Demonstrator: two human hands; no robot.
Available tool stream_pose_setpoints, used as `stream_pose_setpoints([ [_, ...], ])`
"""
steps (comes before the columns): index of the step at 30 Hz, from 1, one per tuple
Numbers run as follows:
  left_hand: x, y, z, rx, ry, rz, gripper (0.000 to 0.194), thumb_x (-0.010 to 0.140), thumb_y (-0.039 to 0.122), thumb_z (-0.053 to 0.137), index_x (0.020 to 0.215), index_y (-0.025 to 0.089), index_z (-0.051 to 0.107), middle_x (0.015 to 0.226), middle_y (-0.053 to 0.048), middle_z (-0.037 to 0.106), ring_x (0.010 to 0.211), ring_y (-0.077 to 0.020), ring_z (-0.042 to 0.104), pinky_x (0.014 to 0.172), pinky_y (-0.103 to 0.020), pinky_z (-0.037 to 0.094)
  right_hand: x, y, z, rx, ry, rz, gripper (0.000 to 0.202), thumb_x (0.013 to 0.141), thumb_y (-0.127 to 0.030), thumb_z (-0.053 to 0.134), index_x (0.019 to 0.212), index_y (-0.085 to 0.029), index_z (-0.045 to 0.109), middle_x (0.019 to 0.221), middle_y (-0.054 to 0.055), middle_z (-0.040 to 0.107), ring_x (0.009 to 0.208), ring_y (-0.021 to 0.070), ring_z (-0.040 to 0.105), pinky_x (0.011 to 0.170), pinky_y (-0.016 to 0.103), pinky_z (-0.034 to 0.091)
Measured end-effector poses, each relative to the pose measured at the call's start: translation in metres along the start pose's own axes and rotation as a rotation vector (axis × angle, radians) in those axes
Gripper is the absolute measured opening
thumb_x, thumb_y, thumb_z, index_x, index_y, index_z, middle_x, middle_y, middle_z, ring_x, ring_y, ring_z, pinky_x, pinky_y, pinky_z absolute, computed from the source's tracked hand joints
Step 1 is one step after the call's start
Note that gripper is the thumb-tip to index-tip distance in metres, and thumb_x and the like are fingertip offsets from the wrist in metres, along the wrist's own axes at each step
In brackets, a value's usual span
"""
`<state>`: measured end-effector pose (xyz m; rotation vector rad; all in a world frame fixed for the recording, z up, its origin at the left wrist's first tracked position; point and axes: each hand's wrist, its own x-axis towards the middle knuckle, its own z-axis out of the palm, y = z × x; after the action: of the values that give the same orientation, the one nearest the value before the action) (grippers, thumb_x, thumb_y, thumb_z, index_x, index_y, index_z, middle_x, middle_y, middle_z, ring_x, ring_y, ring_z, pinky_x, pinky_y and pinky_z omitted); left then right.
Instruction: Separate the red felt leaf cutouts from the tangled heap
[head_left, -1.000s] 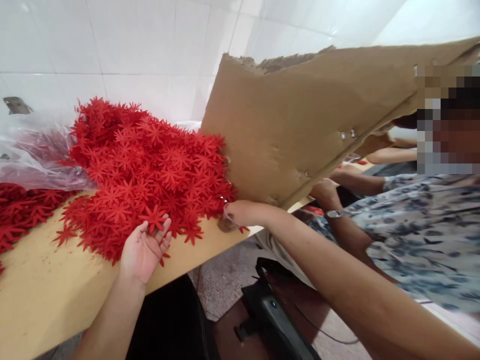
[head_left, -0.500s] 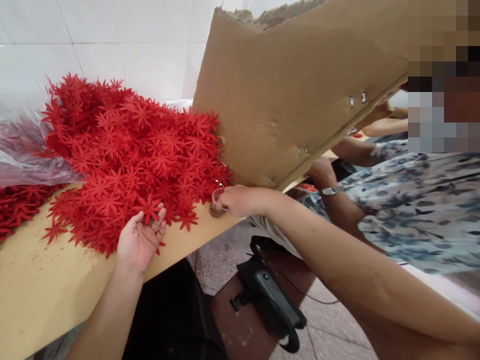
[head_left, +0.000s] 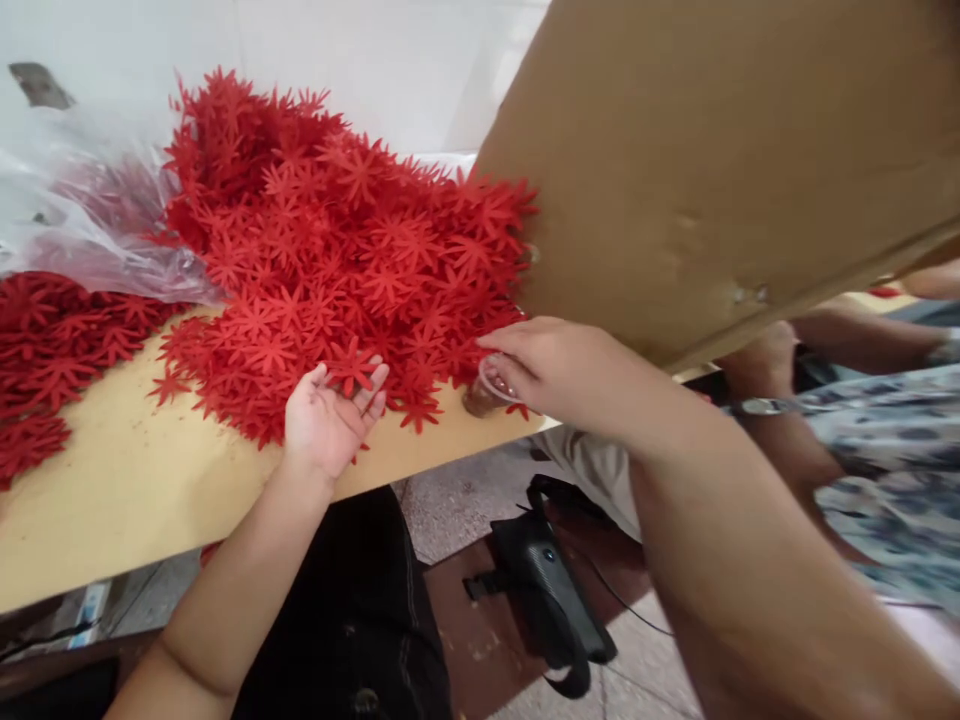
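My left hand is palm up above the table's front edge. A red artificial flower with narrow petals sits between its thumb and curled fingers. My right hand is at a small clear plastic cup, its fingers over the rim and bent together. Anything pinched in them is too small or hidden to make out. The cup holds small things that I cannot name and stands near the table edge. Behind both hands rises a big heap of matching red flowers.
A large cardboard sheet leans at the right of the heap. At left are a clear plastic bag and more red flowers on the wooden table. Below lies a black bag. Another person's arm shows at right.
The view has shifted, so the heap and table sit further right and higher. My right hand has lifted slightly at the cup's rim. My left hand keeps the flower.
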<state>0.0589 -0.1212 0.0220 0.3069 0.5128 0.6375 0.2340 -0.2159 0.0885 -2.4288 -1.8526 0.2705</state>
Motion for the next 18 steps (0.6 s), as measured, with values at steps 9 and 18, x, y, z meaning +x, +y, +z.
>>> stream_pose_setpoints([
  [9, -0.003, 0.005, -0.005, -0.064, -0.049, 0.098, 0.046, 0.086, 0.044, 0.032, 0.106, 0.011, 0.057, 0.108, -0.014, 0.066, 0.112, -0.0262, 0.058, 0.090, -0.040, 0.048, -0.022, -0.129, 0.115, 0.404, 0.359, -0.330, 0.063, 0.086, -0.038, 0.037, 0.135, 0.000, 0.036, 0.146, 0.021, 0.029, 0.140, 0.0295, 0.021, 0.112, 0.053, 0.026],
  [18, -0.009, 0.011, 0.001, -0.051, -0.148, 0.089, 0.041, 0.088, 0.038, 0.030, 0.093, 0.013, 0.062, 0.100, -0.010, 0.068, 0.111, -0.0232, 0.058, 0.095, -0.038, 0.045, 0.028, -0.104, 0.060, 0.618, 0.634, -0.093, 0.050, 0.091, -0.036, 0.024, 0.138, -0.023, 0.036, 0.147, 0.003, 0.034, 0.140, 0.0231, 0.022, 0.114, 0.051, 0.022],
])
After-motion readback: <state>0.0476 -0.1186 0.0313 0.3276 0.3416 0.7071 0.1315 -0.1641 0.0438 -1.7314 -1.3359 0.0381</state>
